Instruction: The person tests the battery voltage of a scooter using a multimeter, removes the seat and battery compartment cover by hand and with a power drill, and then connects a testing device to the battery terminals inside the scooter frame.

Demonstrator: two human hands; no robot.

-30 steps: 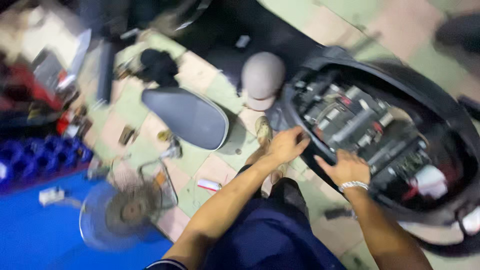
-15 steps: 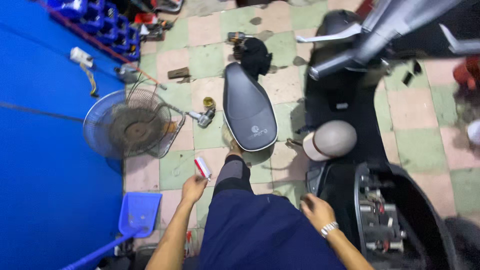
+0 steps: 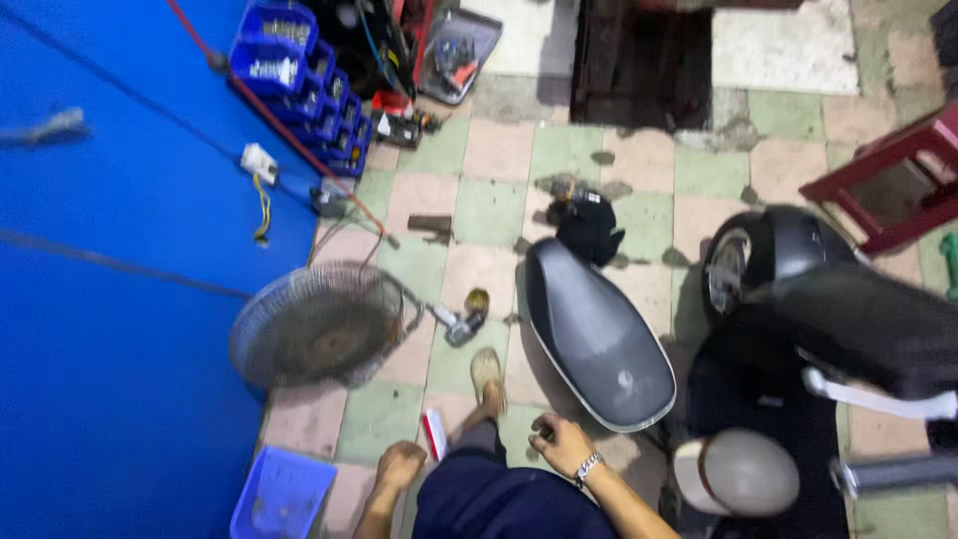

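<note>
A: Seat [image 3: 599,334] — where is it now?
B: Flat on the tiles just beyond the right hand [image 3: 559,444], dark grey, glossy, pale-rimmed, not touched. Half a second ago that hand sat by the scooter's open bay; now it hangs above the knee, fingers curled on something small I can't make out.
A: Left hand [image 3: 401,464]?
B: Loosely closed, empty; the card [image 3: 435,434] it was reaching for lies just beside it. Farther off, the fan [image 3: 319,324].
</note>
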